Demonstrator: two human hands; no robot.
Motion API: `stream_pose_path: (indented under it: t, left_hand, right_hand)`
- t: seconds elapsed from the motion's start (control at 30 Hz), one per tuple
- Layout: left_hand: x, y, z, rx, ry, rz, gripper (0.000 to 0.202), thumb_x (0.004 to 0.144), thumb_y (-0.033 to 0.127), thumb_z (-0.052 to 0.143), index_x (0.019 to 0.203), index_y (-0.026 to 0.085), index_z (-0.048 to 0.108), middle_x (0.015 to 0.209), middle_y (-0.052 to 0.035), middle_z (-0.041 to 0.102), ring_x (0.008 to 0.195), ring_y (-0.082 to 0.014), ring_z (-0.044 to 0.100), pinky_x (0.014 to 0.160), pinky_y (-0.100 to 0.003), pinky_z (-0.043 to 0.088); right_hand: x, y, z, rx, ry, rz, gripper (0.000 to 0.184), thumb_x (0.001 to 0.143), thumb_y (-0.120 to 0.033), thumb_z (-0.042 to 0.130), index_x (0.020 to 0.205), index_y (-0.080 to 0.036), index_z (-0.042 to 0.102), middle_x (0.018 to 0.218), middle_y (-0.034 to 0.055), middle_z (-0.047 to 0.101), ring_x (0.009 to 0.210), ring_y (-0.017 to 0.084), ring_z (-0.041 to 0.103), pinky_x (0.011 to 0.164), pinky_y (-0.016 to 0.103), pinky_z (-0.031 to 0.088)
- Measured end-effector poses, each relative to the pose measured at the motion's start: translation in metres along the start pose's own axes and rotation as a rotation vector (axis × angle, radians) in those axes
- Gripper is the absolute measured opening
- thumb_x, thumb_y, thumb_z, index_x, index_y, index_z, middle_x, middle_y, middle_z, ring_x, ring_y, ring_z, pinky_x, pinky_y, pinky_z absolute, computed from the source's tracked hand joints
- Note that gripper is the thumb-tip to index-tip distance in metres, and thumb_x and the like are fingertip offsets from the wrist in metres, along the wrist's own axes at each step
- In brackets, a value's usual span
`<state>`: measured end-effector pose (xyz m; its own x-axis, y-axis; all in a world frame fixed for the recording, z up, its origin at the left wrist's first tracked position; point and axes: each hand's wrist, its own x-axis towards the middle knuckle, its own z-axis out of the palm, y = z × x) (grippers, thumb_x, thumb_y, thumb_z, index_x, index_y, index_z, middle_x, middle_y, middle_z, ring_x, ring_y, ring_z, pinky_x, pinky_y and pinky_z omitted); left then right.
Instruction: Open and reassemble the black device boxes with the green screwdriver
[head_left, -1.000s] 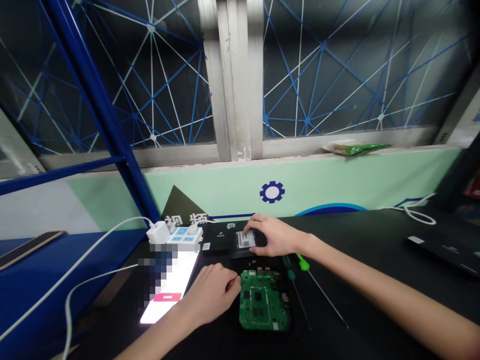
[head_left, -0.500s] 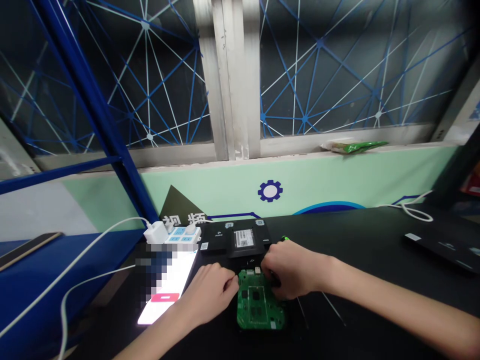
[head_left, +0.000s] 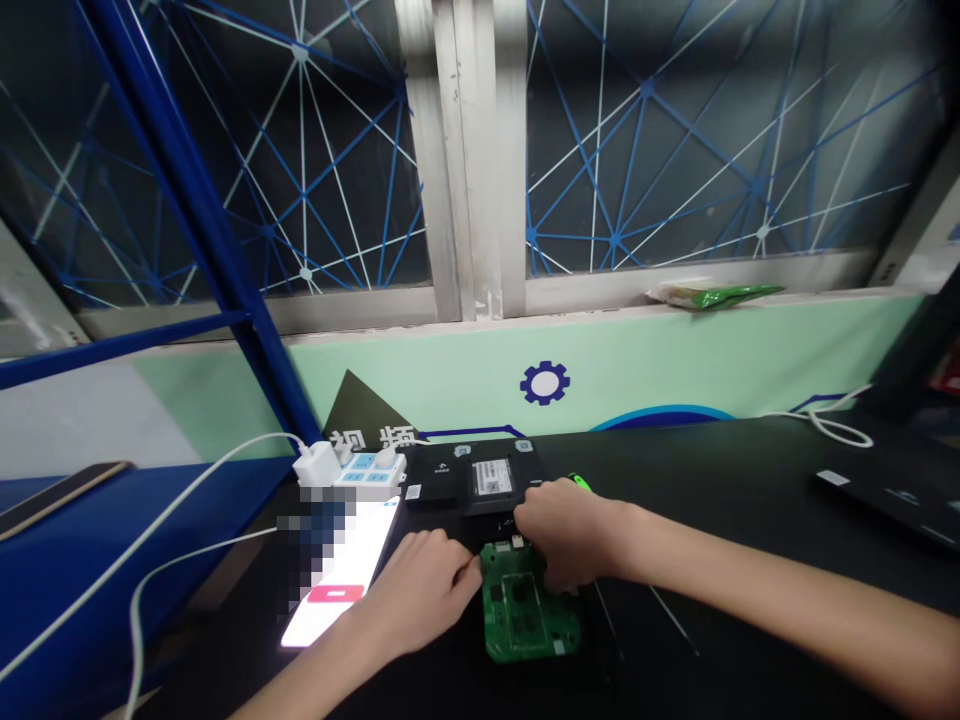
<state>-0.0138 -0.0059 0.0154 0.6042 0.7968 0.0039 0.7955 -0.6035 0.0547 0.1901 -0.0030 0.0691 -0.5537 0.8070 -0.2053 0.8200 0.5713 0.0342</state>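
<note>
A green circuit board (head_left: 529, 610) lies on the black tabletop in front of me, a white connector at its far edge. My left hand (head_left: 435, 585) is closed, thumb and curled fingers against the board's left edge. Over its far right corner bends my right hand (head_left: 566, 530), closed, with the fingertips hidden beneath it at the board's edge. Just beyond the board sits a black device casing (head_left: 450, 475) with a white label. A bright green piece (head_left: 579, 483) shows behind my right hand; what it belongs to is hidden.
Left of my left hand lies a lit screen (head_left: 345, 570). A power strip (head_left: 371, 468) with plugs stands behind it. Thin metal rods (head_left: 673, 620) lie to the right of the board. Another black casing (head_left: 889, 510) rests farther right, near a white cable (head_left: 840, 430).
My right hand has shifted slightly left and inward over the board. The board has turned a little, and the view has moved slightly. My left hand stays at the board's left edge.
</note>
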Motion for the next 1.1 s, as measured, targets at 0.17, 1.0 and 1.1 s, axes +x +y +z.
stream_pose_path:
  t: [0.17, 1.0, 1.1]
  left_hand:
    - [0.001, -0.001, -0.001, -0.020, -0.013, 0.013, 0.047, 0.100, 0.028, 0.033, 0.060, 0.019, 0.057, 0.062, -0.0036, 0.057, 0.060, -0.0191, 0.055, 0.056, -0.032, 0.019]
    - [0.008, -0.017, -0.015, -0.970, -0.472, -0.193, 0.027, 0.078, 0.030, 0.044, 0.064, 0.017, 0.062, 0.039, 0.0073, 0.037, 0.038, -0.0092, 0.024, 0.041, -0.022, 0.016]
    - [0.011, -0.020, -0.011, -1.014, -0.530, -0.230, 0.029, 0.079, 0.036, 0.046, 0.066, 0.017, 0.063, 0.041, 0.0050, 0.046, 0.033, -0.0089, 0.030, 0.035, -0.021, 0.020]
  right_hand:
    - [-0.006, 0.001, 0.001, -0.043, -0.004, -0.028, 0.025, 0.060, -0.018, 0.072, 0.083, -0.012, 0.077, 0.080, 0.0143, 0.074, 0.072, 0.028, 0.072, 0.060, 0.031, 0.050]
    - [-0.015, 0.009, 0.004, -0.059, 0.028, -0.064, 0.019, 0.065, -0.027, 0.069, 0.077, -0.014, 0.077, 0.071, 0.0117, 0.073, 0.064, 0.028, 0.070, 0.048, 0.029, 0.041]
    - [-0.015, 0.012, 0.004, -0.039, 0.015, -0.080, 0.019, 0.064, -0.026, 0.069, 0.076, -0.015, 0.077, 0.071, 0.0110, 0.073, 0.063, 0.026, 0.069, 0.047, 0.027, 0.039]
